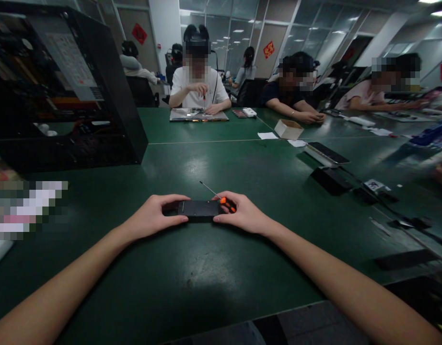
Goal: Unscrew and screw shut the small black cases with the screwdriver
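Note:
Between my two hands, at the middle of the green table, is a small flat black rectangular box. My left hand grips its left end, thumb on the near edge and fingers on the far edge. At the opposite end, my right hand pinches the box the same way. A screwdriver with an orange and black handle is tucked in my right hand, its thin metal shaft pointing up and left beyond the box. What the box is exactly I cannot make out.
An open black computer case stands at the left on the green table. Across sits a person in white, working with a screwdriver. A small open carton, a dark flat device and cables lie to the right.

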Motion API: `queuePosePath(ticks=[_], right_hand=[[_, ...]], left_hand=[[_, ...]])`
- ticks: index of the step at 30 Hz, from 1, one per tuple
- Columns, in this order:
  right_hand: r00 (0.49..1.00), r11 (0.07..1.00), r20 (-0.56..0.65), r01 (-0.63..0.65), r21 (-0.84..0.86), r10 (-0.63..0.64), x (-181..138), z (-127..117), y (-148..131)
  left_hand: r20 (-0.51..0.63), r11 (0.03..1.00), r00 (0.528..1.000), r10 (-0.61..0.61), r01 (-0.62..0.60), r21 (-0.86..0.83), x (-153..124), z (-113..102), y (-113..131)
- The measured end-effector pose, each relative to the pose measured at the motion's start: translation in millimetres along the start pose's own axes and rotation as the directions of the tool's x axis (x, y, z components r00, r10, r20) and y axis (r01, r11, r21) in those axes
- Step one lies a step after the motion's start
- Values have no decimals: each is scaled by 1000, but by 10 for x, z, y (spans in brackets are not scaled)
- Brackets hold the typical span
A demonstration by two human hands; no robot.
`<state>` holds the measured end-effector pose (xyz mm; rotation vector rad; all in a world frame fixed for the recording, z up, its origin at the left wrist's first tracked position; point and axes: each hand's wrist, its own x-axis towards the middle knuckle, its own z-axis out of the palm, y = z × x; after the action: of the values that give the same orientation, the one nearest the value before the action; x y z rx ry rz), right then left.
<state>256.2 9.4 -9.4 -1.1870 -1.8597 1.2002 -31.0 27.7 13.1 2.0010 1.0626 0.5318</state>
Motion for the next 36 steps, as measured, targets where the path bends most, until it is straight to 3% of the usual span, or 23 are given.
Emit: queuePosePath(ticks=[8,16,19,24,27,32,34,36], right_hand=[[1000,1000,-18,19,15,-19,19,-1,23],[1000,1000,-20,-3,25,4,17,-26,22],[997,1000,-80,1,20,1,38,-3,53],[974,997,-214,70,-24,-73,98,57,111],[984,995,-149,100,-20,-102,91,89,71],[987,986,14,162,42,-163,23,209,-63],[982,982,17,186,0,-186,4,258,-90],[979,976,-3,201,-77,-202,-8,272,-103]], left_hand=[[-84,999,996,41,-39,17,2,42,-20],[-136,975,980,146,-119,185,-10,86,12],[-143,955,973,183,-141,261,-40,116,33],[-16,895,928,372,-355,269,-100,237,34],[73,846,898,434,-434,311,-124,309,55],[62,636,802,594,-515,575,-147,336,126],[110,609,780,616,-561,561,-152,335,152],[135,637,792,595,-568,521,-157,338,170]])
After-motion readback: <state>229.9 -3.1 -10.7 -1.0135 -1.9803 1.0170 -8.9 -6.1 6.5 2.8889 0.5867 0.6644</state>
